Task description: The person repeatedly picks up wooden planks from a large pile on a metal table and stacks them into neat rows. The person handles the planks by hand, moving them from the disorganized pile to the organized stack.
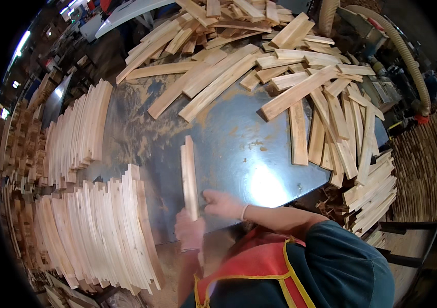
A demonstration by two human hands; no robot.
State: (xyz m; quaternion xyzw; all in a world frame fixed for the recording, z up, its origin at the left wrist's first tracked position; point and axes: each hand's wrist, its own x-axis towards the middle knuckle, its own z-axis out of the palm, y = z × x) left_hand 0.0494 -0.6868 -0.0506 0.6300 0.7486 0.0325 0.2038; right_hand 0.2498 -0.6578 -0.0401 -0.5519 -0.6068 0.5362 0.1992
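Two narrow pale wooden boards (188, 177) are held together on edge, slightly offset at their far ends, pointing away from me over the metal tabletop. My left hand (190, 229) is closed around their near part by the table's front edge. Just right of the boards is my right hand (224, 205), its fingers partly bent and apart, with nothing visible in them. It seems not to touch the boards. Both hands look thinly gloved. The lower end of the boards is partly hidden behind my left hand and forearm.
Sawdust lies on the dark metal table (229, 149). A loose heap of boards (300, 87) covers its far and right sides. Boards stand in a near-left row (95, 226) and a farther row (77, 136). More stacks (426, 159) and a ribbed hose (408, 56) are at right.
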